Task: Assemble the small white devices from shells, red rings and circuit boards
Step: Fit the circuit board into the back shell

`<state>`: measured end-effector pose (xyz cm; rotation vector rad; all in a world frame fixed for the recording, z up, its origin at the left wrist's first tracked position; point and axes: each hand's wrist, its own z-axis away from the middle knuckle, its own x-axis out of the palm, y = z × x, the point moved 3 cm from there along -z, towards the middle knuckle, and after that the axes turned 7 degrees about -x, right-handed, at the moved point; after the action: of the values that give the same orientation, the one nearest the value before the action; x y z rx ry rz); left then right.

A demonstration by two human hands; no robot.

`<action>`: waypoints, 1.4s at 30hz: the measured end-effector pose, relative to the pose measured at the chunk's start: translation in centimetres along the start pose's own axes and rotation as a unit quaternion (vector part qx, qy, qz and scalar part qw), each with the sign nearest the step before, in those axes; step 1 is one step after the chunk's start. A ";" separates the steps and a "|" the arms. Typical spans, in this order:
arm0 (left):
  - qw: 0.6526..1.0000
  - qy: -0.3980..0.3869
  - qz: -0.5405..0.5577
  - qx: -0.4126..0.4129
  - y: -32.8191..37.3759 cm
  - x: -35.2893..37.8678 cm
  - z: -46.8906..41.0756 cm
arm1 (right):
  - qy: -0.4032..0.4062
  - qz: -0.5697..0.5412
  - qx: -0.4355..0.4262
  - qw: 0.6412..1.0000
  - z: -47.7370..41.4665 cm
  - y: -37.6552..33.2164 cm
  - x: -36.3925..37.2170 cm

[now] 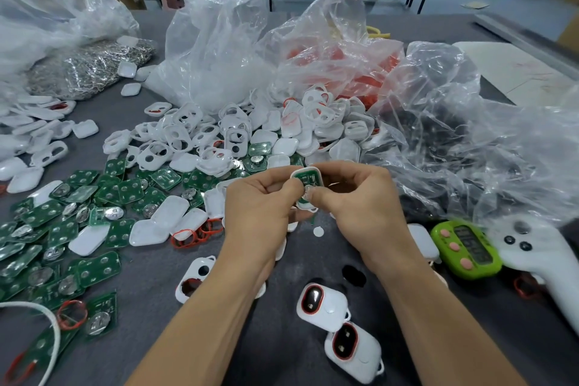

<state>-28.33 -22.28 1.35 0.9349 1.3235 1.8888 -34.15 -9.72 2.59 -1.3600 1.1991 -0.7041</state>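
- Left hand (260, 207): fingers curled, thumb and forefinger pinching the left edge of a white shell (305, 205), held up over the grey table (150, 273).
- Right hand (360, 200): fingers curled round the shell's right side, thumb pressed on the green circuit board (308, 179) seated inside it.
- Loose shells (238, 131) are heaped beyond the hands; spare boards (62, 229) are spread to the left, with red rings (194, 235) beside them.
- Two assembled devices (322, 304) lie between the forearms, touching.
- Green timer (466, 249) and white controller (539, 257) lie to the right.
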 end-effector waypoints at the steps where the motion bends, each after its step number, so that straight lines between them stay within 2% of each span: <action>1: 1.000 0.001 0.002 -0.002 0.0 0.0 0.0 | -0.003 0.002 -0.002 1.000 0.0 0.0 0.1; 3: 1.000 0.011 0.013 -0.007 0.2 -0.3 -0.1 | 0.011 0.000 0.002 1.000 -0.1 0.0 -0.2; 5: 0.999 0.033 0.032 -0.012 0.5 -0.9 -0.4 | 0.069 0.037 -0.004 0.997 -0.5 -0.1 -1.6; 7: 0.997 0.051 0.051 -0.019 0.8 -1.7 -0.8 | 0.135 0.140 -0.027 0.981 -1.0 -0.5 -3.5; 9: 0.996 0.054 0.069 -0.027 1.0 -2.3 -1.1 | 0.148 0.238 -0.043 0.959 -1.5 -1.1 -4.5; 12: 0.994 0.052 0.088 -0.036 1.2 -2.6 -1.3 | 0.063 0.355 -0.026 0.932 -2.6 -1.4 -3.4; 14: 0.993 0.050 0.094 -0.039 1.2 -2.6 -1.4 | -0.003 0.440 0.003 0.898 -3.3 -1.2 -2.3; 17: 0.992 0.050 0.107 -0.045 1.1 -2.8 -1.6 | -0.046 0.507 0.027 0.860 -3.3 -0.9 -1.7; 20: 0.988 0.061 0.128 -0.058 1.2 -3.2 -1.9 | -0.008 0.508 0.008 0.861 -2.7 -0.9 -1.7; 24: 0.986 0.050 0.145 -0.067 1.1 -3.5 -2.2 | 0.077 0.485 -0.086 0.867 -1.3 -2.1 -1.2; 26: 0.986 0.040 0.147 -0.064 1.2 -3.6 -2.3 | 0.035 0.423 -0.113 0.898 -0.7 -2.4 -0.3; 28: 0.985 0.034 0.155 -0.064 1.3 -3.6 -2.4 | -0.038 0.396 -0.094 0.913 -0.5 -1.8 0.9; 31: 0.984 0.027 0.159 -0.070 1.2 -3.7 -2.6 | -0.080 0.426 -0.053 0.900 -0.8 -0.9 1.6; 34: 0.985 0.022 0.156 -0.073 1.1 -3.8 -2.7 | -0.107 0.411 -0.043 0.904 -1.0 -0.6 1.2; 39: 0.985 0.029 0.153 -0.071 1.1 -4.0 -2.9 | -0.117 0.395 -0.079 0.908 0.4 -0.3 0.8; 42: 0.985 0.031 0.157 -0.069 1.1 -4.0 -3.0 | -0.153 0.408 -0.064 0.898 0.5 0.2 1.1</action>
<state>-28.74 -27.36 0.94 1.0680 1.1119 2.2334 -33.41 -10.48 2.04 -0.8860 1.4125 0.1858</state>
